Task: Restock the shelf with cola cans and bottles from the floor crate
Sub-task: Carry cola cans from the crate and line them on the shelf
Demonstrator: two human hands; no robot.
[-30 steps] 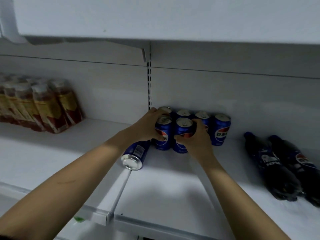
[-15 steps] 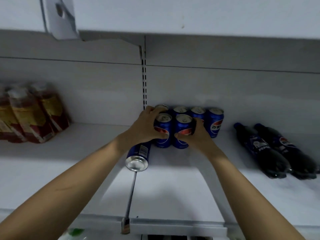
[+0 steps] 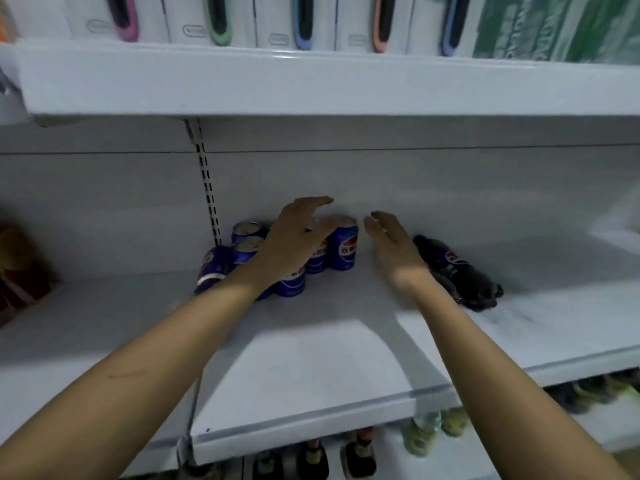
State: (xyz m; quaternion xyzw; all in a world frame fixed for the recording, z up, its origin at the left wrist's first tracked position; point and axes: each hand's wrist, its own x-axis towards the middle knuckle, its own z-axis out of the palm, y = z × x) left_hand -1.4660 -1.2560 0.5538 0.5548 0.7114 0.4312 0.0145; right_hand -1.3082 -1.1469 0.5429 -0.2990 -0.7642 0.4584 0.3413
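Several blue cola cans (image 3: 343, 247) stand grouped at the back of the white shelf (image 3: 311, 382). One more can (image 3: 213, 270) lies on its side at the group's left. My left hand (image 3: 298, 233) hovers over the cans with fingers spread and straight, holding nothing. My right hand (image 3: 391, 244) is lifted just right of the cans, fingers straight, empty. Dark cola bottles (image 3: 457, 271) lie on the shelf behind my right wrist, partly hidden by it. The floor crate is out of view.
An upper shelf (image 3: 311, 84) with boxed items overhangs close above. Red-labelled bottles (image 3: 20, 268) sit at the far left. A slotted upright (image 3: 207, 188) runs down the back wall. Bottles stand on the lower shelf (image 3: 356, 455) below.
Both hands have let go of the front cans and lifted, fingers now spread. The camera has tilted up, showing the upper shelf.
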